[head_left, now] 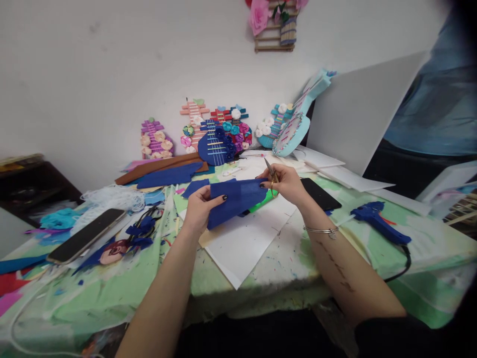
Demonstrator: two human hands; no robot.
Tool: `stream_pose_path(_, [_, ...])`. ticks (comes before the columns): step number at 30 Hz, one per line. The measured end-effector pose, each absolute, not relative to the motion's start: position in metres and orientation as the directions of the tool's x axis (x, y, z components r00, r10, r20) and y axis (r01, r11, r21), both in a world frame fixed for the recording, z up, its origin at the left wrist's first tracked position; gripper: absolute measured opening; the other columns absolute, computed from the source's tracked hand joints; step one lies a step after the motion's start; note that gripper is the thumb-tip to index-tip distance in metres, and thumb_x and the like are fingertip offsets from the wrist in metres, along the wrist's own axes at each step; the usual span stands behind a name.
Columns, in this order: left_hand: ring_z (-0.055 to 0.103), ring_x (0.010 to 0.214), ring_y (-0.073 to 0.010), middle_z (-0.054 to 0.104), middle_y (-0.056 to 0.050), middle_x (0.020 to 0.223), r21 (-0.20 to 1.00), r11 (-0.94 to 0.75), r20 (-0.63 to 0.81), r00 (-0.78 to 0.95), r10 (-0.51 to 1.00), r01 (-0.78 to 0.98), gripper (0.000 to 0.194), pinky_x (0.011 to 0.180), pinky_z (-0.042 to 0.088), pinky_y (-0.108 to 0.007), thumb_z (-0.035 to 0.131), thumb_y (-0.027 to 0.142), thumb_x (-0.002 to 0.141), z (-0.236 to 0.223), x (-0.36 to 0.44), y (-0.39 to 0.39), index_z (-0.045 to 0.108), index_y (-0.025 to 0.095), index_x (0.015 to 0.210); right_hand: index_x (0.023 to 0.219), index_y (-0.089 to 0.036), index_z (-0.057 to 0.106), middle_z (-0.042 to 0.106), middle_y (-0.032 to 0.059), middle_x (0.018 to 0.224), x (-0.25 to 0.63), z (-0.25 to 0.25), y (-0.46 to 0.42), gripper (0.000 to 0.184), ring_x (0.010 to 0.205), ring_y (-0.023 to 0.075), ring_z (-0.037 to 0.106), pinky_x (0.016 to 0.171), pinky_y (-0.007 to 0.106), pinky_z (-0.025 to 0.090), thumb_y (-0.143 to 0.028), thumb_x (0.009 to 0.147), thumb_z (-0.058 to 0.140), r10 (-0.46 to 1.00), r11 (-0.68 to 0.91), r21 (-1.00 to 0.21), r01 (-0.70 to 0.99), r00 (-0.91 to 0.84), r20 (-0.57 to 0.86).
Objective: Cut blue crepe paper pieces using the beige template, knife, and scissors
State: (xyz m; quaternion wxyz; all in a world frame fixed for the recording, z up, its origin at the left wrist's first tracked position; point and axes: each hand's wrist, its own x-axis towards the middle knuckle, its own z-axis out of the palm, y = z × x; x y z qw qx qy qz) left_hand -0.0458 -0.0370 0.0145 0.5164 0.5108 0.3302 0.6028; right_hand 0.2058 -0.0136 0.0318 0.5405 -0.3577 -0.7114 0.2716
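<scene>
Left hand point(199, 209) and right hand point(286, 185) are both closed: one end of a dark blue sheet point(236, 196) is pinched by the former, while its other end and a pair of scissors point(274, 175) are gripped by the latter. The sheet is held above the white paper point(248, 248). Right of this paper, a glue gun point(383, 223) is laid on the tabletop point(298, 266); left of it, a phone point(87, 236) is seen; behind it, a blue guitar-shaped decoration point(205, 147) is propped.

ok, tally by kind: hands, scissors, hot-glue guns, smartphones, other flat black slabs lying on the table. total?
Hands: 2 (left hand, right hand)
Scissors: 1
Hot-glue gun: 1
Smartphone: 1
Flat black slab: 1, possibly a tablet
Total: 6
</scene>
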Motion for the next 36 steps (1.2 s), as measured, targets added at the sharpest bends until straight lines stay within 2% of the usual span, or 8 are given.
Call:
stream_pose_path(5, [0.069, 0.082, -0.0212, 0.074, -0.005, 0.086, 0.926, -0.181, 0.229, 0.113, 0.967, -0.332, 0.039, 0.076, 0.052, -0.03, 0.087, 0.033, 0.058, 0.015, -0.042, -0.038, 0.072, 0.015, 0.089, 0.078, -0.016, 0.065, 0.07, 0.0053, 0.079, 0.207, 0.03, -0.009, 0.023, 0.073, 0.019, 0.066, 0.07, 0.034, 0.053, -0.021, 0.061, 0.08, 0.812, 0.58, -0.814, 0.025, -0.092, 0.576])
stream_pose_path(8, [0.068, 0.075, -0.016, 0.073, -0.002, 0.081, 0.907, -0.166, 0.216, 0.088, 0.972, -0.388, 0.028, 0.07, 0.051, -0.025, 0.078, 0.038, 0.067, 0.013, -0.045, -0.033, 0.07, 0.017, 0.085, 0.077, -0.016, 0.065, 0.071, 0.0045, 0.079, 0.21, 0.03, -0.007, 0.027, 0.073, 0.019, 0.066, 0.071, 0.035, 0.053, -0.022, 0.058, 0.082, 0.822, 0.566, -0.824, -0.032, -0.044, 0.567])
stream_pose_path(11, [0.065, 0.065, -0.0108, 0.071, 0.002, 0.074, 0.892, -0.159, 0.215, 0.087, 0.973, -0.423, 0.023, 0.064, 0.05, -0.02, 0.076, 0.026, 0.063, 0.013, -0.048, -0.029, 0.068, 0.018, 0.083, 0.075, -0.017, 0.064, 0.072, 0.0044, 0.08, 0.212, 0.032, -0.007, 0.031, 0.073, 0.0189, 0.066, 0.07, 0.034, 0.053, -0.024, 0.054, 0.085, 0.829, 0.558, -0.829, -0.038, -0.009, 0.559])
stream_pose_path(14, [0.064, 0.059, -0.0106, 0.071, 0.001, 0.072, 0.897, -0.146, 0.214, 0.12, 0.969, -0.418, 0.033, 0.058, 0.049, -0.02, 0.077, 0.014, 0.056, 0.015, -0.048, -0.032, 0.065, 0.017, 0.087, 0.074, -0.017, 0.064, 0.071, 0.0034, 0.077, 0.213, 0.033, -0.007, 0.03, 0.069, 0.0179, 0.064, 0.067, 0.033, 0.052, -0.024, 0.053, 0.085, 0.831, 0.557, -0.831, -0.016, 0.009, 0.557])
stream_pose_path(21, [0.065, 0.056, -0.012, 0.07, 0.002, 0.069, 0.898, -0.178, 0.254, 0.144, 0.957, -0.402, 0.045, 0.053, 0.049, -0.02, 0.083, 0.014, 0.048, 0.017, -0.047, -0.036, 0.058, 0.019, 0.084, 0.074, -0.017, 0.065, 0.068, 0.0016, 0.072, 0.214, 0.032, -0.007, 0.025, 0.066, 0.0169, 0.062, 0.065, 0.032, 0.05, -0.021, 0.055, 0.081, 0.83, 0.557, -0.831, 0.004, 0.019, 0.557])
stream_pose_path(28, [0.056, 0.045, -0.0081, 0.062, 0.007, 0.057, 0.904, -0.251, 0.314, 0.139, 0.939, -0.346, 0.039, 0.046, 0.044, -0.017, 0.084, 0.013, 0.049, 0.012, -0.047, -0.033, 0.052, 0.019, 0.069, 0.075, -0.016, 0.065, 0.066, 0.001, 0.07, 0.212, 0.033, -0.009, 0.025, 0.064, 0.016, 0.06, 0.062, 0.031, 0.048, -0.021, 0.055, 0.08, 0.842, 0.538, -0.842, 0.03, 0.006, 0.539])
stream_pose_path(33, [0.056, 0.057, -0.0067, 0.063, 0.006, 0.068, 0.898, -0.308, 0.379, 0.2, 0.903, -0.313, 0.031, 0.055, 0.044, -0.017, 0.083, 0.02, 0.058, 0.013, -0.047, -0.035, 0.057, 0.02, 0.075, 0.075, -0.016, 0.065, 0.069, 0.0023, 0.073, 0.213, 0.032, -0.006, 0.025, 0.066, 0.0161, 0.062, 0.064, 0.031, 0.05, -0.021, 0.056, 0.08, 0.835, 0.548, -0.836, 0.033, 0.044, 0.549])
stream_pose_path(36, [0.057, 0.066, -0.0078, 0.064, 0.004, 0.077, 0.91, -0.327, 0.399, 0.324, 0.858, -0.254, 0.032, 0.062, 0.045, -0.018, 0.086, 0.016, 0.055, 0.016, -0.043, -0.044, 0.06, 0.019, 0.073, 0.078, -0.017, 0.064, 0.072, 0.0046, 0.08, 0.216, 0.029, -0.004, 0.026, 0.075, 0.0193, 0.067, 0.071, 0.033, 0.052, -0.021, 0.057, 0.08, 0.837, 0.545, -0.838, 0.013, 0.058, 0.545])
